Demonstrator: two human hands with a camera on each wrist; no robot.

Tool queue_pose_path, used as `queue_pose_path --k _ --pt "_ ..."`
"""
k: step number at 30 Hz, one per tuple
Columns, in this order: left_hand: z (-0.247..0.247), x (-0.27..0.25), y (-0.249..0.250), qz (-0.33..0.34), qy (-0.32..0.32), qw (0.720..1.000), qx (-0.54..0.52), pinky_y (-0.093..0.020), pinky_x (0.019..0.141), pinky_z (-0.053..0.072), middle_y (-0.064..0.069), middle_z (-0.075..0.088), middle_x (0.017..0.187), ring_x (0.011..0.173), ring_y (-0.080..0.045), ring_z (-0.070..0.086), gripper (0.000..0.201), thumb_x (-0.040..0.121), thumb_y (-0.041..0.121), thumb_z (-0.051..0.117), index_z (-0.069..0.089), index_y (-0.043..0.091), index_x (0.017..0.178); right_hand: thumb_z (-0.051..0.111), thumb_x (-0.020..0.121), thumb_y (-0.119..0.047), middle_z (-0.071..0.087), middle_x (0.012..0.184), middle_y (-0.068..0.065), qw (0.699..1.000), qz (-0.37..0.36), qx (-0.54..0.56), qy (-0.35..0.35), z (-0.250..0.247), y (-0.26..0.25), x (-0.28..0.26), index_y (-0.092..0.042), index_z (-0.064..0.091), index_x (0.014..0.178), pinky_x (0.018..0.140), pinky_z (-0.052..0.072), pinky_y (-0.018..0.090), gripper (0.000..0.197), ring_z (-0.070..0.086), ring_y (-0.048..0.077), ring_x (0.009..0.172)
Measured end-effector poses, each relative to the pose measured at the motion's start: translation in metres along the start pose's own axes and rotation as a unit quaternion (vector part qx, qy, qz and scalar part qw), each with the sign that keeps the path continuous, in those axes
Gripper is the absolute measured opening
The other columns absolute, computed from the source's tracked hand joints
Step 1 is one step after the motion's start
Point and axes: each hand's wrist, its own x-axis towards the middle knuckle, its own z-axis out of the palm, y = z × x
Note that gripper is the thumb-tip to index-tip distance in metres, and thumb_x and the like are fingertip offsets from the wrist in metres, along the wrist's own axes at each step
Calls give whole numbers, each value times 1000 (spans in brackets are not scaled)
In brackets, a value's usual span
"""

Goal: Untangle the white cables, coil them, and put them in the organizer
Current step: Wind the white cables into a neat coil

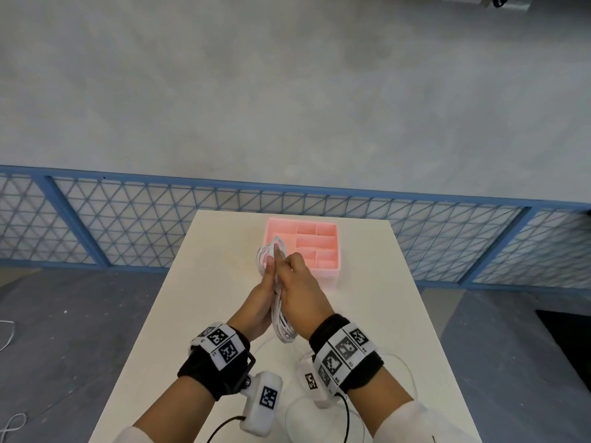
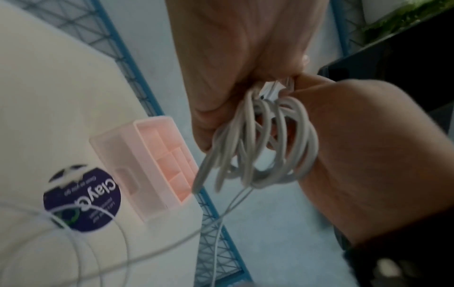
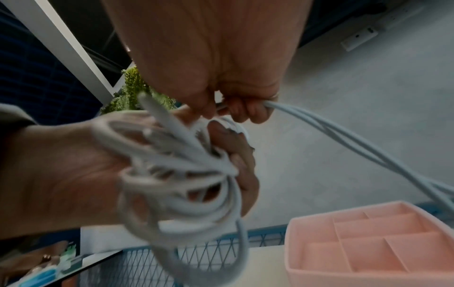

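coiling is looking well under way: the left hand point(image 1: 260, 303) is clenching its fingers point(image 3: 239, 157) round a coil point(image 1: 281, 327) of white cable, loops hanging below them, while the right hand point(image 1: 299, 289) is pinching a few strands point(image 3: 343, 136) between its fingers point(image 3: 245, 111), apparently laying on another turn. just beyond the fingertips the pink organizer point(image 1: 332, 270) is sitting on the table point(image 1: 208, 282), its visible compartments holding nothing. nearer the wrists, loose cable point(image 2: 105, 242) is trailing across the table, so more winding, possibly untangling, and all the stowing are left.
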Motion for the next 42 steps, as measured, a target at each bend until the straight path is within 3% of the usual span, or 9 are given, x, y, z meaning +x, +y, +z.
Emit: queue_pose_path --k 6,9,12,16,23,29,34,37,42 --pt "6 -3 2 -9 2 998 -66 -29 88 50 -4 70 104 97 -9 70 62 93 62 23 61 14 106 34 83 -8 48 113 14 983 -84 -161 -29 4 -1 -5 -5 46 131 86 35 37 50 43 31 99" --pt "2 -1 2 -31 1 998 -47 -33 94 52 -11 71 112 104 -16 69 61 93 60 32 63 11 110 38 82 -5 56 102 19 995 -85 -29 -41 0 7 -1 1 62 112 80 37 31 39 49 31 95" --pt "3 3 1 -32 19 998 -41 -31 66 58 -13 71 86 79 -21 71 61 89 61 39 66 8 101 58 81 -2 56 81 5 985 -3 169 32 -8 14 -3 -3 71 87 74 46 23 14 56 16 78" --pt "-6 9 0 -22 52 998 -18 -27 50 41 -5 47 56 44 -15 47 56 73 63 54 55 8 82 76 68 -4 55 76 -2 946 112 298 66 -21 23 -7 -19 59 98 61 47 23 38 51 14 59" --pt "-25 19 11 14 85 994 -71 -41 77 59 -11 75 78 82 -23 71 46 91 50 45 49 12 65 63 85 -22 60 71 -5 984 87 109 -113 -38 62 -10 -13 68 86 73 44 25 10 52 8 66" --pt "-47 23 47 102 153 965 -186 -37 70 55 5 42 42 42 -12 52 45 96 51 40 43 17 65 50 94 -23 50 59 -1 955 202 167 -139 -41 94 -20 -13 59 79 57 46 26 20 46 8 48" --pt "-49 35 40 160 216 963 -35 -31 59 39 10 41 41 39 -6 46 34 98 35 50 46 19 69 56 88 -39 68 99 3 944 108 -83 -299 -25 69 -17 -18 69 99 76 41 29 27 53 13 81" --pt "-44 34 32 190 217 955 73 -31 59 39 10 43 40 39 -4 45 28 96 28 53 49 18 70 63 86 -30 68 113 2 918 37 -56 -392 -30 34 -12 -14 67 110 79 43 19 29 59 11 91" --pt "-17 15 16 188 139 964 126 -27 58 42 8 52 45 47 -5 50 35 81 46 54 51 15 63 64 85 -22 55 68 -18 962 -62 11 -264 -61 -12 15 -13 73 94 62 32 7 16 47 -6 62"
